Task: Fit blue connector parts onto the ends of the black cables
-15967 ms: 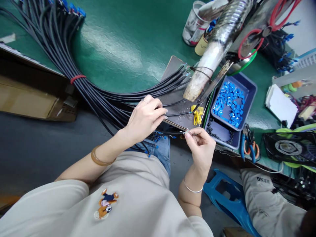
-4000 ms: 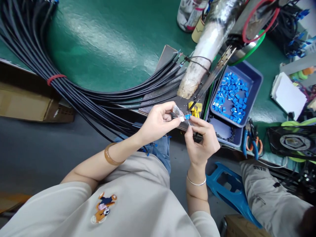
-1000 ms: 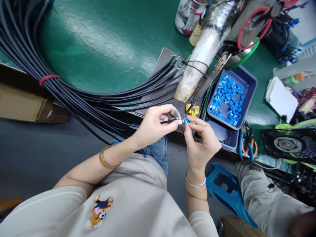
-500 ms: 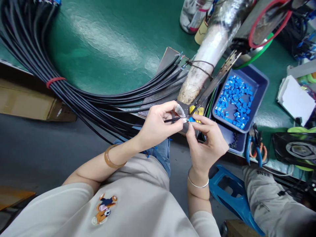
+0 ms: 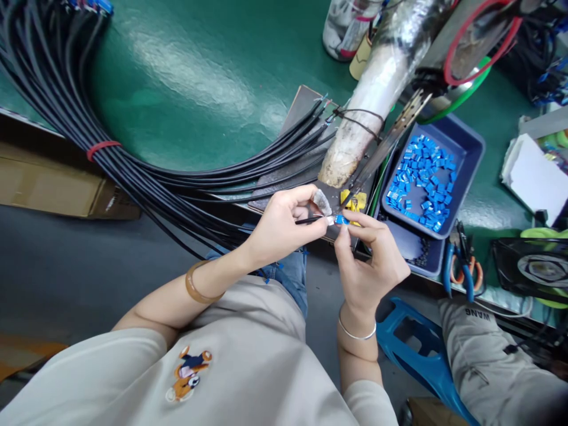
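Note:
My left hand (image 5: 288, 225) pinches the end of a black cable (image 5: 309, 220), with a grey-white covering on a fingertip. Facing it, my right hand (image 5: 373, 251) holds a small blue connector (image 5: 341, 219) between thumb and forefinger. The connector is right at the cable's end; whether they are joined is too small to tell. Just above them is the tip of a slotted metal bar (image 5: 381, 151), near yellow pieces (image 5: 354, 200). A large bundle of black cables (image 5: 128, 168), tied with a red band (image 5: 103, 148), runs leftward.
A blue-grey tray (image 5: 471, 155) of small blue connectors stands right, above a second tray (image 5: 406, 239). Pliers (image 5: 464, 269) lie beside them. A wrapped white tube (image 5: 359, 112) slants overhead. A blue stool (image 5: 412, 349) and another person's leg (image 5: 483, 349) are lower right.
The blue connector shows more fully between my right fingertips and sits level with the cable end. My hands have barely moved; the whole view has shifted slightly.

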Demonstrator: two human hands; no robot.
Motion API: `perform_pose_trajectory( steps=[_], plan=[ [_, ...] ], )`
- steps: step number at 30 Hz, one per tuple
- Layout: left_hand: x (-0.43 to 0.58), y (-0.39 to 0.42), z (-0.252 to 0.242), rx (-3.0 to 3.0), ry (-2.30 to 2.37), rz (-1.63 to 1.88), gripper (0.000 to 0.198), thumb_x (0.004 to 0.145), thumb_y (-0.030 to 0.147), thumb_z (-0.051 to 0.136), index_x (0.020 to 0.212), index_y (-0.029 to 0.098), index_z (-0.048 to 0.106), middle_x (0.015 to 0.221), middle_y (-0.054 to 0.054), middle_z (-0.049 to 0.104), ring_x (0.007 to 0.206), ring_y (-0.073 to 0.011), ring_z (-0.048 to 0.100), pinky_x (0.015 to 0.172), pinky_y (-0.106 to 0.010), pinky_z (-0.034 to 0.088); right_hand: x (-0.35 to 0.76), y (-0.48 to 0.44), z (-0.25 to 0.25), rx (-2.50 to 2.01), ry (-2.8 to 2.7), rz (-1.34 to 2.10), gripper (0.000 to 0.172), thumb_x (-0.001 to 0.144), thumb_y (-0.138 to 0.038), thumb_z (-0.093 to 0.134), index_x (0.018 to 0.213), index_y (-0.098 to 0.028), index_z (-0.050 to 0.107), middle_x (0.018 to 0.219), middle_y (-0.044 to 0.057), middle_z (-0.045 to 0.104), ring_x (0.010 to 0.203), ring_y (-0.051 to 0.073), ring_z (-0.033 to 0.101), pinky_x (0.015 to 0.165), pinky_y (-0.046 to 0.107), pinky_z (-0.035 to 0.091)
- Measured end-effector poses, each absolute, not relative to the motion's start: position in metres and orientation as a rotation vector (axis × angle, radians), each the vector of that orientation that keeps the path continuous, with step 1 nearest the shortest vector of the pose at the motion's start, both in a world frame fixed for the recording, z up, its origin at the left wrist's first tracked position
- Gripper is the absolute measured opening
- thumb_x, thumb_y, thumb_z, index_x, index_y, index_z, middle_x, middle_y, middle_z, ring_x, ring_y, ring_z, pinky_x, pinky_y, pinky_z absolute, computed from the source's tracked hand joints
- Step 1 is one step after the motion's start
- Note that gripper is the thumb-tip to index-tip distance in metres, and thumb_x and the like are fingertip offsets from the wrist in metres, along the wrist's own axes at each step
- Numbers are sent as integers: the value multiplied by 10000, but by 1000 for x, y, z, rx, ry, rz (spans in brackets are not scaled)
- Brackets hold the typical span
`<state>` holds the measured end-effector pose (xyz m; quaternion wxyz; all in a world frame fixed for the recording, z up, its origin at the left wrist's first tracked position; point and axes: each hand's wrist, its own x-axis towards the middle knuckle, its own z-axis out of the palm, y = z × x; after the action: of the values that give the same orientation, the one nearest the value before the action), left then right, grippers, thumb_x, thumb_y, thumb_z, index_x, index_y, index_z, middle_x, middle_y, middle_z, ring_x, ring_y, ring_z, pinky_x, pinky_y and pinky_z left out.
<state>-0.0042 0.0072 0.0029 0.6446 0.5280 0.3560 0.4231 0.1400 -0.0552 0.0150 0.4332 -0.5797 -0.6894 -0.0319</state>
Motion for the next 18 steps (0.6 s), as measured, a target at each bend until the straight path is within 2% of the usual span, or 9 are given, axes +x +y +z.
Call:
perform_pose_trajectory(
  steps=[3,8,18],
  plan=[
    [-8,7,5,1138,769,945,140,760,156,699,856,132,600,733,16,580,583,-37,486,527,-144,389,140,-57,14,-1461,-1642,17,154,829,-79,682,875,-216,631,951,9,755,880,138,730,735,254,601],
    [-9,6,6,1121,726,929,123,777,166,697,753,118,587,644,49,502,511,-11,392,469,-135,320,140,-58,14,-1466,-1603,108,151,821,-80,689,866,-217,643,936,3,747,873,144,724,723,269,604],
    [-2,6,1,1194,804,981,87,785,135,649,760,136,567,699,17,534,604,-53,474,552,-173,379,138,-54,12,-1450,-1638,-1,155,810,-77,696,838,-211,621,953,13,749,881,140,723,771,274,594]
  ],
)
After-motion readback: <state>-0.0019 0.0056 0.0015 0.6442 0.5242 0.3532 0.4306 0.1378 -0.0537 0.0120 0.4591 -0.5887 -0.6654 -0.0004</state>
